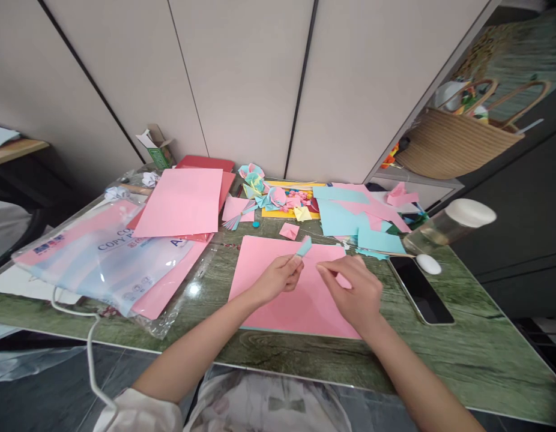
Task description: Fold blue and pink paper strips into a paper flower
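Green wood-grain table (489, 354) edged with coloured paper beneath pale panels

Pale wall panels (242, 78) rise behind the tabletop, split by dark seams. Near the front edge lies a stack of pink sheets (278, 312), and above it the left hand (284, 277) grips a small blue-and-pink paper piece (305, 246) between thumb and fingers, its free end pointing up and away. Just beside it, the right hand (356, 288) also hovers over the stack, thumb and forefinger drawn narrowly together at the tips; whether anything thin sits between them, I cannot tell.

Beyond the stack lie a small folded pink square (289, 231) and a cluster of paper flowers (255, 180), beside a folded yellow piece (302, 213). Light-blue paper offcuts (338, 219) spread to the right, overlapping pink ones. A smartphone (422, 291), screen dark, lies near a white-capped clear bottle (424, 234). On the left, a clear plastic copy-paper wrapper (111, 258) lies partly under a pink sheet (181, 204). A woven basket bag (462, 144) stands at the far right.
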